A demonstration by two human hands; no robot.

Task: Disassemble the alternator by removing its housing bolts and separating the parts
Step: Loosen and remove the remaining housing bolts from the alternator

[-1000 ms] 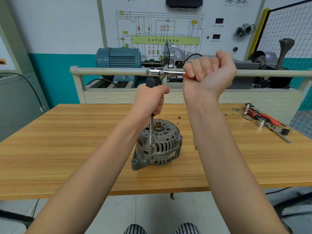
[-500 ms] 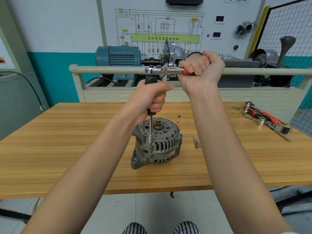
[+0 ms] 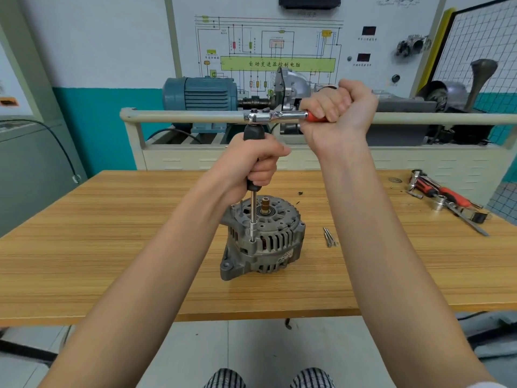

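Note:
A grey alternator (image 3: 263, 242) stands on the wooden table (image 3: 112, 247), shaft end up. A long extension bar (image 3: 253, 217) with a black grip rises upright from a housing bolt on its near left rim. My left hand (image 3: 257, 163) is wrapped around that black grip. On top of the bar sits a chrome ratchet (image 3: 275, 116) with a red handle, pointing right. My right hand (image 3: 338, 113) is closed on the red handle. Two loose bolts (image 3: 328, 237) lie on the table just right of the alternator.
A red-handled ratchet, sockets and a flat tool (image 3: 447, 200) lie at the table's far right. Behind the table stands a training bench with a rail (image 3: 181, 114), a blue motor (image 3: 200, 95) and a wiring-diagram panel (image 3: 277, 51). A wire mesh screen is at far right.
My right hand swung the ratchet handle leftward and back a little, closer to the bar. The left hand and the bar stayed on the same bolt.

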